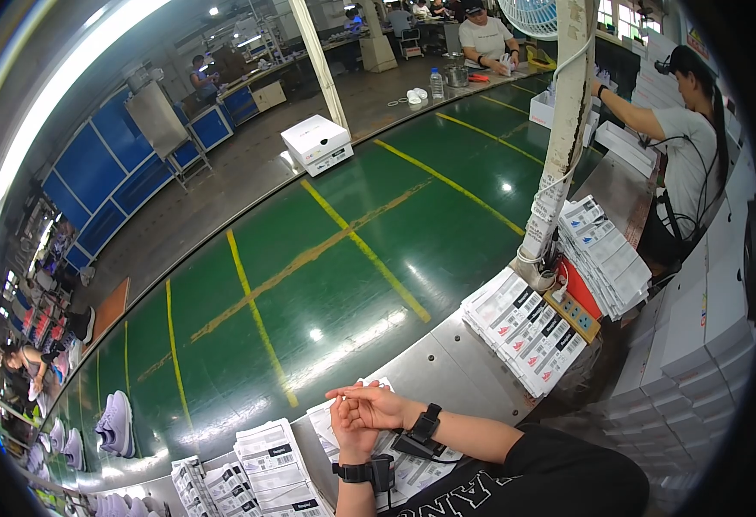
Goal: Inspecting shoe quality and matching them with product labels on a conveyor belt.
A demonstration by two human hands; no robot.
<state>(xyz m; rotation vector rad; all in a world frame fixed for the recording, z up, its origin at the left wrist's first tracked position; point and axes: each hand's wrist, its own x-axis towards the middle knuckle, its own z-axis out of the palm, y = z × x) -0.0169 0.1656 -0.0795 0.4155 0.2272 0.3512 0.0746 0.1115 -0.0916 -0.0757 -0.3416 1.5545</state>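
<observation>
My left hand [354, 435] and my right hand [385, 407] meet in front of me at the near edge of the green conveyor belt. My right hand lies across the fingers of my left, its own fingers stretched out to the left. The left fingers are loosely bent and partly covered by the right hand. Nothing shows in either hand. Black straps with small devices circle both wrists. Beneath the hands are printed white sheets [322, 420], partly hidden by my arms. Just left of them stands a stack of printed sheets [276, 461] on the metal ledge.
Further printed stacks [524, 332] lie to the right, beside a power strip [572, 314] and a post [559, 146]. A white shoebox [316, 142] rests on the belt's far edge. Lilac sneakers [117, 426] stand at left. A co-worker [688, 129] handles boxes at right.
</observation>
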